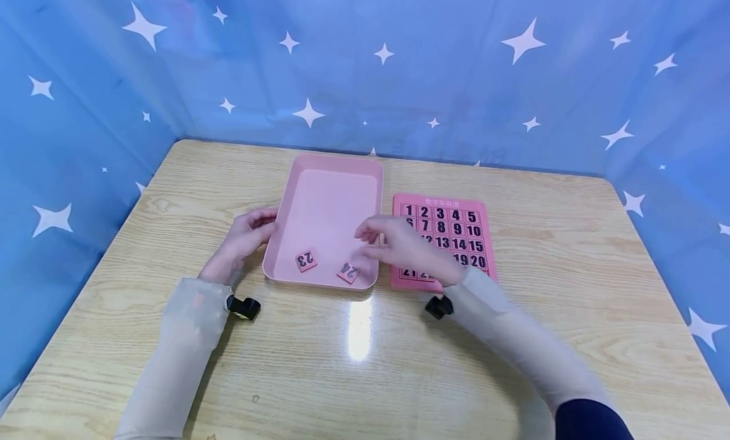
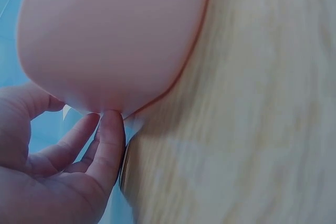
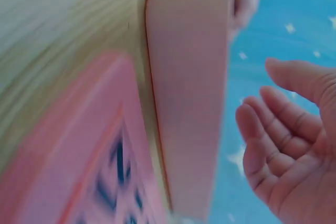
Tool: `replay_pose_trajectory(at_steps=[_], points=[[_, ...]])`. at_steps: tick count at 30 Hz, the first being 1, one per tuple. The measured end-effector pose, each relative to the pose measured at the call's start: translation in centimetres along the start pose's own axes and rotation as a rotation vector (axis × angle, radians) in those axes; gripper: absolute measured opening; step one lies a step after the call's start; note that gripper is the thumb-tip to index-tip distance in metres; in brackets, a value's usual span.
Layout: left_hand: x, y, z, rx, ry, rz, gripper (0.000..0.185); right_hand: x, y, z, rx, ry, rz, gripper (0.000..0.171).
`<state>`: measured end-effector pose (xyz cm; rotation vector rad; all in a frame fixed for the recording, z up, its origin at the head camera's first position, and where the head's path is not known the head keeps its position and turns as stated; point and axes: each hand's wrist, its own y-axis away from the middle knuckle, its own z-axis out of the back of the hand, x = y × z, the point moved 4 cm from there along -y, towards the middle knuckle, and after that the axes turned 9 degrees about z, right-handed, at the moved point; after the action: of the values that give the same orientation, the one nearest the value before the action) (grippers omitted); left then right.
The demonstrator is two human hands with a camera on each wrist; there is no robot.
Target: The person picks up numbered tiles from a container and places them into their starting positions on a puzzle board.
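Left hand [image 1: 242, 240] rests relaxed against pink tray [image 1: 285, 224] on desk [image 1: 513, 338]. Right hand [image 1: 399, 246] hovers, grip apart, empty, over tile 24 [image 1: 348, 272]; tile 23 [image 1: 306, 260] beside. Risk: sleeve nudging number board [image 1: 481, 237], scattering placed tiles.
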<state>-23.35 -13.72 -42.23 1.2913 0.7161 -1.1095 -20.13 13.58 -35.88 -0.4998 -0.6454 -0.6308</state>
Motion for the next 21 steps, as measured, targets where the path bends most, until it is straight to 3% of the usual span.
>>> replay_pose_trajectory(at_steps=[8, 14, 21], points=[[0.1, -0.1, 0.1, -0.014, -0.002, 0.002, 0.043, -0.3, -3.8, -3.9, 0.077, -0.097, 0.036, 0.028], [-0.1, 0.1, 0.0, -0.009, 0.000, -0.007, 0.044, -0.5, -4.4, -5.2, 0.113, -0.127, 0.013, 0.031], [0.1, 0.0, 0.1, -0.008, -0.009, -0.011, 0.043, -0.5, -4.8, -6.2, 0.105, -0.127, 0.046, 0.036]])
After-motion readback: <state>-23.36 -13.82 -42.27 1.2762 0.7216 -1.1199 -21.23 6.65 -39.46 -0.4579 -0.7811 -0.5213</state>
